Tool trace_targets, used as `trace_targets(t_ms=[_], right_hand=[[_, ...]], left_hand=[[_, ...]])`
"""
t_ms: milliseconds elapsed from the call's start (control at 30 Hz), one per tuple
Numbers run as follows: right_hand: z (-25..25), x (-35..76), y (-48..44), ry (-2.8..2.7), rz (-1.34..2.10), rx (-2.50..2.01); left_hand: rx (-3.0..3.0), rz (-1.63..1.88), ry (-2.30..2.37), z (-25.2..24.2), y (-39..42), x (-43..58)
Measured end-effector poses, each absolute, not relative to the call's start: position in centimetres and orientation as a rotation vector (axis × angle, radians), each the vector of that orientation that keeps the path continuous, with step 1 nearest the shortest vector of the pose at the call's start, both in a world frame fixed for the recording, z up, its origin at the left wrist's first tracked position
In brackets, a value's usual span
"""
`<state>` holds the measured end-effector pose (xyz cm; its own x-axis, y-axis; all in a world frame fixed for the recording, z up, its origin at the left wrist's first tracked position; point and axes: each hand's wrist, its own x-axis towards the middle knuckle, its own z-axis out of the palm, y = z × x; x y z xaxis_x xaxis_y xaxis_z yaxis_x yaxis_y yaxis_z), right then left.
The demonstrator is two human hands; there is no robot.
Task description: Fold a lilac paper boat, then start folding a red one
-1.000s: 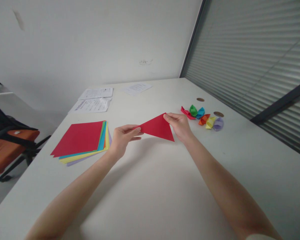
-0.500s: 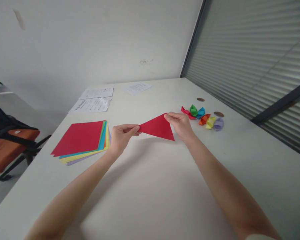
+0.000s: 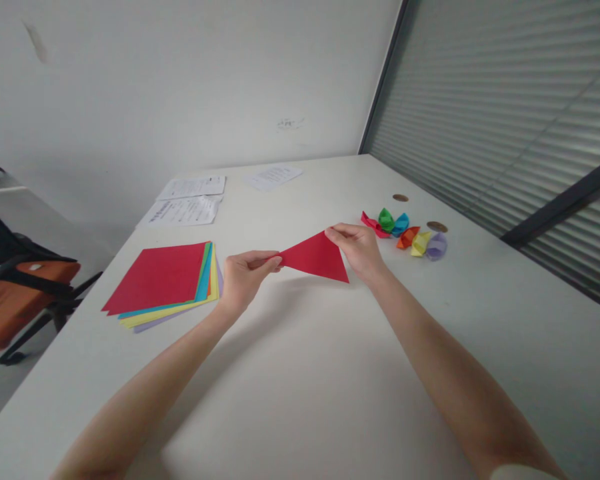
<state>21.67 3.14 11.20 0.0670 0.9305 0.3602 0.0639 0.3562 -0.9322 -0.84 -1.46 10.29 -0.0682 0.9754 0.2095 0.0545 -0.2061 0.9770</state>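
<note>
A red sheet of paper (image 3: 314, 257), showing as a triangle, is held up above the white table. My left hand (image 3: 246, 277) pinches its narrow left tip between thumb and fingers. At its upper right corner, my right hand (image 3: 357, 248) is closed on the edge, thumb in front. The lower right corner hangs free. Just left of my left hand lies a fanned stack of coloured paper (image 3: 155, 277), red on top, with green, blue, orange, yellow and purple edges showing. Beyond my right hand sit several small folded paper pieces, among them a green one (image 3: 386, 220) and a purple one (image 3: 437, 247).
Printed sheets (image 3: 185, 210) lie at the table's back left, with another printed sheet (image 3: 275, 177) near the wall. Two round brown discs (image 3: 437, 227) are set at the right. An orange chair (image 3: 25, 300) stands left of the table; window blinds (image 3: 505, 107) run along the right.
Both hands keep their hold on the red paper. My right hand has shifted very slightly left along its upper corner; the rest looks nearly the same.
</note>
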Motion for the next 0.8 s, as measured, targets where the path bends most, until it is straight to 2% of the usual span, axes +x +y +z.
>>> trace_targets(t_ms=[800], right_hand=[[11.3,22.4,3.2,-1.391,0.875,-0.978]], left_hand=[[1.179,1.278,1.081,11.5,-0.8,-1.4]])
